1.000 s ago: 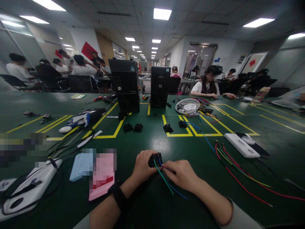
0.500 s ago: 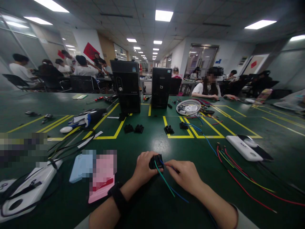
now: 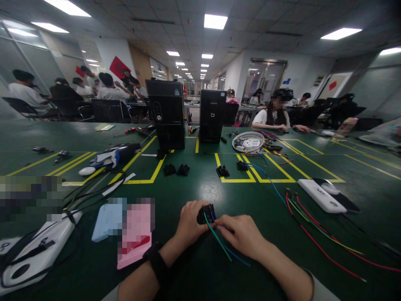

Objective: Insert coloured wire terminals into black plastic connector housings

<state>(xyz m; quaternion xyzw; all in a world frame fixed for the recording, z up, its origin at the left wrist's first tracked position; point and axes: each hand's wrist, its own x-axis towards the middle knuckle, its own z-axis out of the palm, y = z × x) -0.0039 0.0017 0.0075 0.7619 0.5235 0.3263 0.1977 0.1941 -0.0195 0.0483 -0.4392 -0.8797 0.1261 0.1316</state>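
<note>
My left hand (image 3: 189, 223) is closed around a small black connector block (image 3: 206, 213) just above the green table (image 3: 200, 188). My right hand (image 3: 242, 234) pinches a blue wire (image 3: 236, 256) right beside the block. A green wire (image 3: 219, 242) also runs from the block down toward me, between my two hands. A black band sits on my left wrist.
Loose red, green and yellow wires (image 3: 316, 234) lie to the right, near a white device (image 3: 319, 194). Several black connector blocks (image 3: 177, 169) and a blue wire (image 3: 266, 175) rest ahead. Two black computer towers (image 3: 166, 113), a fan grille (image 3: 248, 141) and a seated person (image 3: 274, 115) stand beyond. Pink and blue items lie at left.
Both hands stay at the connector block with only slight shifts. The view has tilted a little.
</note>
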